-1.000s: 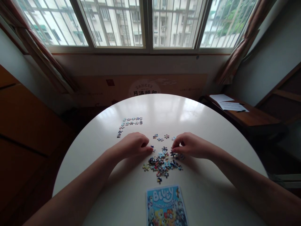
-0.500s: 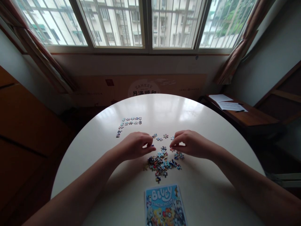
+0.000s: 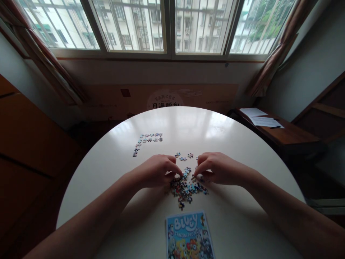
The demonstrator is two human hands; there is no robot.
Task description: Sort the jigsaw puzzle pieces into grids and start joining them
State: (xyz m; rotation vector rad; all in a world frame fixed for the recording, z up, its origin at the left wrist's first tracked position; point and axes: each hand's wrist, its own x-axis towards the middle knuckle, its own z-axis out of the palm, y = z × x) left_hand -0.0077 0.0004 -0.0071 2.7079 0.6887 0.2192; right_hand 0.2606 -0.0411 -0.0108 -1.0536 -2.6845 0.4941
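A heap of small jigsaw pieces (image 3: 184,189) lies on the white round table (image 3: 215,216). My left hand (image 3: 163,171) is at the heap's upper left edge, thumb and index fingertips close together at the pieces; what they grip, if anything, is too small to name. On the heap's upper right, my right hand (image 3: 214,167) has its fingertips pinched at a puzzle piece (image 3: 193,178). Several loose pieces (image 3: 183,158) lie beyond the hands. Farther left, joined pieces (image 3: 138,144) form an angled strip with a second row at its top.
A blue Bluey picture card (image 3: 190,235) lies at the near side of the table. To the right stands a brown side table (image 3: 293,133) with papers (image 3: 265,121) and a pen. Windows and tied curtains are behind.
Both hands have moved down toward the heap, the left also to the right. The small piece that showed at the left fingertips is no longer visible there.
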